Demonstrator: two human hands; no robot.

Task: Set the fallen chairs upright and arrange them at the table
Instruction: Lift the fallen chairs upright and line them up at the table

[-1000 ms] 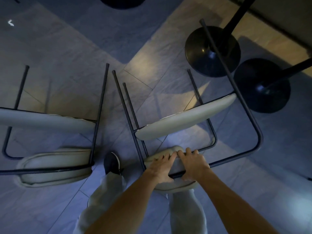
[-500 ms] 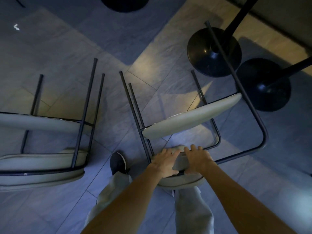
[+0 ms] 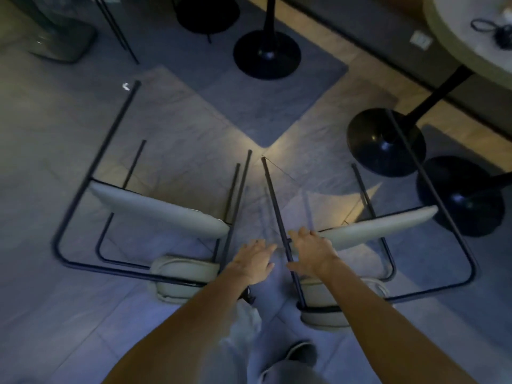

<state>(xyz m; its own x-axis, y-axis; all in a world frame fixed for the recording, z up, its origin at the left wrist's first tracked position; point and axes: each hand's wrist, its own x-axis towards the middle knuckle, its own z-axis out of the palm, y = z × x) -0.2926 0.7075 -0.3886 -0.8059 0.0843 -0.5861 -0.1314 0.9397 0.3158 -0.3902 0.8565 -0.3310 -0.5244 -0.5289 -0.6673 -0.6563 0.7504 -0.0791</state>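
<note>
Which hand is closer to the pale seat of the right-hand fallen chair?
Right. The right hand is at the near end of the seat; the left hand hovers farther left, between it and the other chair.

Grey stone-look tiles cover the floor (image 3: 69, 162), with a darker grey rectangular area (image 3: 249, 106) at the far middle. A black round pedestal base (image 3: 267, 55) with an upright pole stands on that area. A small white scrap (image 3: 126, 86) lies on the tiles, far left. A white wall plate (image 3: 421, 40) sits on the dark wall (image 3: 360, 31), far right.
</note>
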